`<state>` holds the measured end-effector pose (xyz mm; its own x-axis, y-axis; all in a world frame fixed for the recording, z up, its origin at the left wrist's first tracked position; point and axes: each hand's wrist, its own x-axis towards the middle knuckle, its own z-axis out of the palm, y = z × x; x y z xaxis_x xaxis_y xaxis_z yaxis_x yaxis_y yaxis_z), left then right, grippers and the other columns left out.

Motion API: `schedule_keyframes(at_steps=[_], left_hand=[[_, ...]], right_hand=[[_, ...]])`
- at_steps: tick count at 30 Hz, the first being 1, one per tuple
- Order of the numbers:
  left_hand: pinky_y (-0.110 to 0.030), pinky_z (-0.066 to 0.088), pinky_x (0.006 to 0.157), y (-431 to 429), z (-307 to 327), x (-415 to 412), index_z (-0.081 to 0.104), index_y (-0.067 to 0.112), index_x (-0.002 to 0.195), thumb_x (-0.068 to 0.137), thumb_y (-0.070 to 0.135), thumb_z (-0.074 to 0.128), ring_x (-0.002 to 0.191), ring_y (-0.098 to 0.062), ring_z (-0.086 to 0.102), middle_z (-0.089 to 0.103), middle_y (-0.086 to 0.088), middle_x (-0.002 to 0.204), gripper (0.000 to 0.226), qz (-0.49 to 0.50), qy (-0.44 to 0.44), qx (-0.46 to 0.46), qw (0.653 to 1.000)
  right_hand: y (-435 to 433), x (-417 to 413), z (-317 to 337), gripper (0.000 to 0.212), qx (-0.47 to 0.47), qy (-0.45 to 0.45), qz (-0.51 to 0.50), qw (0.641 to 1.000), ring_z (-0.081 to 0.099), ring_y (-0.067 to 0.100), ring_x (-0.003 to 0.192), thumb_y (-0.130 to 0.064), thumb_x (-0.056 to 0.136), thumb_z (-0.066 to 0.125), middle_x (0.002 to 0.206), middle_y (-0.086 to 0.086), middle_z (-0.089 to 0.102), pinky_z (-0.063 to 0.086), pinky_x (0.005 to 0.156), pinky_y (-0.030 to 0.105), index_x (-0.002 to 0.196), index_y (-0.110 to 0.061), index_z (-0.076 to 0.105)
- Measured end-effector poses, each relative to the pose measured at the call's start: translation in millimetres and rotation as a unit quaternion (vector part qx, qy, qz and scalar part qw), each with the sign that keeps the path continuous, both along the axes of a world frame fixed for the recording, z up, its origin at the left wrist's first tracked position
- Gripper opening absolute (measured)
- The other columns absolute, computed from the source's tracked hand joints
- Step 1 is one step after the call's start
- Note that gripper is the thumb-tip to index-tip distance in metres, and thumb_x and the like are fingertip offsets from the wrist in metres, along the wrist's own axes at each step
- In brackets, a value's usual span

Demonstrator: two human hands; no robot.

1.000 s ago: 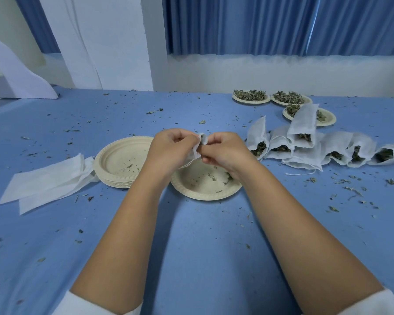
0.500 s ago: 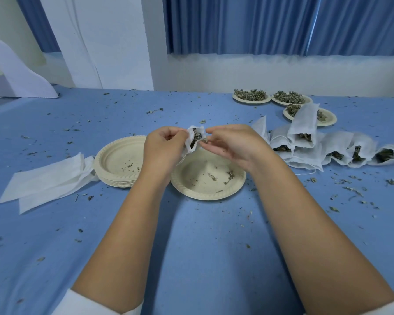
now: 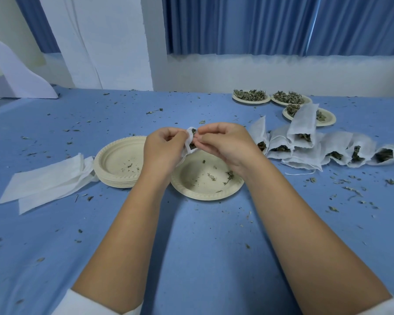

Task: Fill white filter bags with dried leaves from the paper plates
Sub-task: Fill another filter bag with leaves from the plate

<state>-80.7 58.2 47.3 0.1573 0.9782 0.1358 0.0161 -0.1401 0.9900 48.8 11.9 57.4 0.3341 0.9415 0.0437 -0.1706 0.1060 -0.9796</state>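
A small white filter bag (image 3: pixel 190 140) with dark dried leaves showing at its mouth hangs between both hands. My left hand (image 3: pixel 163 148) grips its left edge with curled fingers. My right hand (image 3: pixel 225 144) pinches the bag's right edge at the opening. Under them lies a paper plate (image 3: pixel 205 185) with only a few leaf crumbs in it. Several filled filter bags (image 3: pixel 305 144) lie in a row to the right. Three plates heaped with dried leaves (image 3: pixel 250 96) stand at the back right.
A stack of paper plates (image 3: pixel 118 162) stands to the left of the hands. Flat unfilled filter bags (image 3: pixel 46 183) lie further left. Leaf crumbs are scattered over the blue table (image 3: pixel 203 246). A white wall and blue curtains close off the back.
Both hands lifted the bag a little above the plate. The bag's mouth came open, showing the leaves, and my right fingers moved onto its right edge.
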Motion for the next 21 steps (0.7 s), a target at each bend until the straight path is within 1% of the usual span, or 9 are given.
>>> schedule_keyframes(at_steps=[2,5,7,9,11,12,16,19,21], left_hand=[[-0.017,0.039,0.046,0.1,0.7,-0.6,0.069,0.018,0.073,0.087,0.016,0.063,0.045,-0.008,0.046,0.055,0.01,0.048,0.015,0.002,-0.008,-0.007,1.0],[-0.014,0.035,0.041,0.1,1.3,-1.7,0.067,0.017,0.072,0.086,0.015,0.063,0.04,-0.008,0.04,0.05,0.009,0.046,0.015,-0.001,-0.01,-0.01,1.0],[-0.015,0.035,0.043,-0.4,1.6,-1.4,0.066,0.018,0.069,0.085,0.016,0.063,0.043,-0.008,0.041,0.051,0.009,0.049,0.017,-0.01,0.0,-0.006,1.0],[-0.015,0.034,0.043,-0.6,1.7,-0.7,0.065,0.018,0.067,0.085,0.017,0.064,0.042,-0.007,0.04,0.049,0.011,0.048,0.018,-0.021,0.013,0.0,1.0],[-0.015,0.033,0.042,-0.8,1.8,-0.3,0.065,0.018,0.067,0.086,0.018,0.064,0.04,-0.004,0.039,0.047,0.013,0.046,0.018,-0.033,0.038,0.009,0.999],[-0.015,0.032,0.042,-1.1,1.8,-0.2,0.065,0.018,0.067,0.086,0.018,0.063,0.04,-0.004,0.038,0.047,0.013,0.046,0.018,-0.04,0.05,0.013,0.998],[-0.014,0.032,0.04,-3.3,3.0,-0.3,0.067,0.012,0.074,0.085,0.016,0.061,0.038,-0.004,0.038,0.047,0.012,0.044,0.014,-0.063,0.053,0.021,0.996],[-0.011,0.034,0.04,-7.8,3.8,2.2,0.067,0.01,0.077,0.088,0.012,0.06,0.038,0.001,0.043,0.05,0.016,0.044,0.013,-0.105,0.059,0.032,0.992],[-0.011,0.038,0.043,-9.9,2.1,5.2,0.067,0.011,0.077,0.089,0.012,0.061,0.042,-0.001,0.047,0.055,0.013,0.052,0.014,-0.114,0.072,0.041,0.99]], right_hand=[[-0.3,2.2,0.6,0.013,0.01,-0.023,-0.027,0.999,0.073,0.019,0.085,0.008,0.084,0.067,0.097,0.016,0.072,0.058,0.072,0.02,0.093,-0.002,0.067],[0.9,8.6,0.3,0.014,-0.006,-0.146,-0.091,0.985,0.067,0.009,0.082,-0.006,0.084,0.073,0.096,0.003,0.069,0.054,0.061,0.015,0.095,-0.013,0.07],[2.1,10.5,-3.4,0.023,-0.05,-0.165,-0.06,0.983,0.065,0.006,0.09,-0.02,0.086,0.075,0.104,-0.001,0.067,0.058,0.067,0.018,0.107,-0.015,0.07],[3.6,8.3,-8.8,0.028,-0.103,-0.144,0.007,0.984,0.068,0.008,0.092,-0.028,0.089,0.072,0.103,0.0,0.068,0.061,0.076,0.028,0.112,-0.014,0.069],[5.6,3.0,-13.8,0.021,-0.114,-0.109,0.047,0.986,0.072,0.016,0.089,-0.027,0.093,0.066,0.096,0.003,0.071,0.061,0.08,0.036,0.106,-0.011,0.071],[6.9,0.9,-15.6,0.019,-0.105,-0.088,0.05,0.989,0.072,0.019,0.089,-0.025,0.095,0.064,0.094,0.006,0.073,0.061,0.081,0.037,0.102,-0.009,0.072],[9.6,-1.9,-18.4,0.014,-0.062,-0.023,0.039,0.997,0.074,0.018,0.082,-0.011,0.095,0.062,0.09,0.012,0.074,0.06,0.072,0.028,0.091,-0.002,0.072],[10.8,-2.6,-22.8,0.01,-0.069,-0.037,0.0,0.997,0.071,0.02,0.078,0.0,0.091,0.06,0.085,0.016,0.071,0.06,0.068,0.026,0.089,0.003,0.07],[12.3,-4.8,-26.8,0.012,-0.088,-0.077,-0.029,0.993,0.07,0.022,0.078,0.002,0.09,0.059,0.084,0.018,0.07,0.061,0.068,0.026,0.092,0.009,0.068]])
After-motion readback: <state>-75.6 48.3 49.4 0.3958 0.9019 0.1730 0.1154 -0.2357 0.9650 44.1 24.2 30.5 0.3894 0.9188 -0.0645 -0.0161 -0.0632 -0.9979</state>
